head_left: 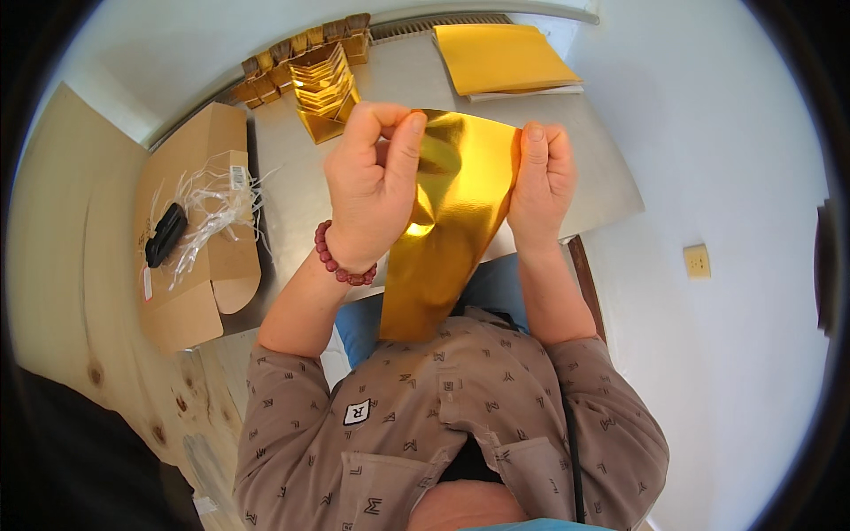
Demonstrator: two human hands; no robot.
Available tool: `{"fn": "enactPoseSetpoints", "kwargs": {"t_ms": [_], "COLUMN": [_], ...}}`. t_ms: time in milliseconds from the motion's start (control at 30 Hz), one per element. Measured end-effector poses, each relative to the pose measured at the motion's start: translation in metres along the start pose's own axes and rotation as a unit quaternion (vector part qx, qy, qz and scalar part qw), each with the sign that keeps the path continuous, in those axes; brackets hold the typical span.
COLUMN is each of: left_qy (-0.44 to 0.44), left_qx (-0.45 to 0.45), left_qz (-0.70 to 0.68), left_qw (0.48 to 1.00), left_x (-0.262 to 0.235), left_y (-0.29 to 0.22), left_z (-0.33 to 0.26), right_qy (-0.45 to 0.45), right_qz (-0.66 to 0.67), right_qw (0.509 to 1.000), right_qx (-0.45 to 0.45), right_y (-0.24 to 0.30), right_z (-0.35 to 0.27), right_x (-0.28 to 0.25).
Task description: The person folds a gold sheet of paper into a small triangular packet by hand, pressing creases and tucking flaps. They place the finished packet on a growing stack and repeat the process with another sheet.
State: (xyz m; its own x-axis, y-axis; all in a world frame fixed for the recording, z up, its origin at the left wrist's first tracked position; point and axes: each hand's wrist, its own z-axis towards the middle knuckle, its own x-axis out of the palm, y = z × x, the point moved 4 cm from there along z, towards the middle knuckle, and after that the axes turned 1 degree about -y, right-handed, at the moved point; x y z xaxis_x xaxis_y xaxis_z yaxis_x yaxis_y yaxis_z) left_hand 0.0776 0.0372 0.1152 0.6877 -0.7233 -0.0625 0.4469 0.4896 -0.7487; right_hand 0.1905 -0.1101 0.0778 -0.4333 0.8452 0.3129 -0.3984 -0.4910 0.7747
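Observation:
A sheet of shiny gold foil paper [460, 195] hangs between my two hands, its far edge raised and its near end drooping toward my shirt. My left hand [372, 181], with a dark red bead bracelet above the wrist, pinches the sheet's far left corner between thumb and fingers. At the far right corner, my right hand [542, 181] grips the sheet with the thumb on top and the fingers curled. The foil is creased near its middle left. Beyond my left hand stands a cluster of folded gold paper pieces [326, 93], nested in one another.
A stack of gold sheets [505, 57] lies at the back right of the grey table [589, 168]. Folded gold and brown pieces [301, 53] line the back edge. On the left, a cardboard box [199, 292] carries a black stapler-like object [166, 235] and tangled clear plastic strips [212, 208].

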Motion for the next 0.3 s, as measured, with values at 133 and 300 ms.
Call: {"fn": "enactPoseSetpoints", "kwargs": {"t_ms": [133,300], "left_qy": [0.004,0.072], "left_qx": [0.032,0.114], "left_qz": [0.091,0.184], "left_qw": [0.995,0.974], "left_x": [-0.007,-0.003], "left_y": [-0.007,-0.02], "left_z": [0.007,0.007], "right_qy": [0.031,0.219], "right_qz": [-0.028,-0.342], "right_qw": [0.999,0.889], "right_qx": [0.029,-0.212], "right_y": [0.017,0.072], "right_z": [0.012,0.037], "right_x": [-0.004,0.001]}}
